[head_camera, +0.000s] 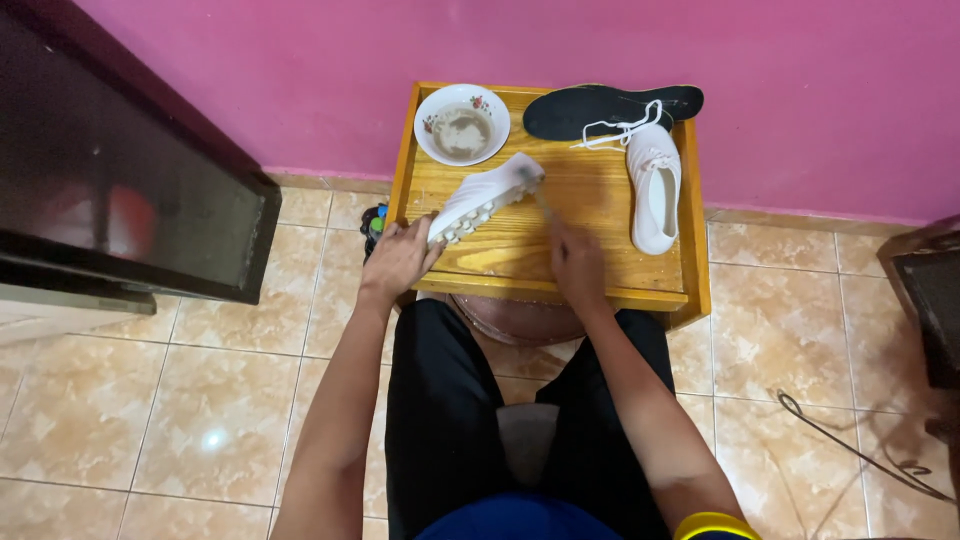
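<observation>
White cleated shoe is gripped at its heel end by the left hand, fingers wrapped around it, shoe tipped on its side with the studded sole facing the camera and the toe pointing up toward the wall. Right hand is closed around a thin brush handle; the brush end sits at the shoe's toe, blurred, so bristle contact can't be confirmed. Both hands work over a small wooden table with a raised rim, pushed against a pink wall. On the table, back left: white bowl with a floral rim holding cloudy liquid, just beside the held shoe's toe. Back right: black insole overhanging the table edge, with white laces lying across it. Second white shoe lies sole down near the right rim, well apart from the held one. Dark cabinet stands at left, on a beige tiled floor; black cable lies at lower right.
</observation>
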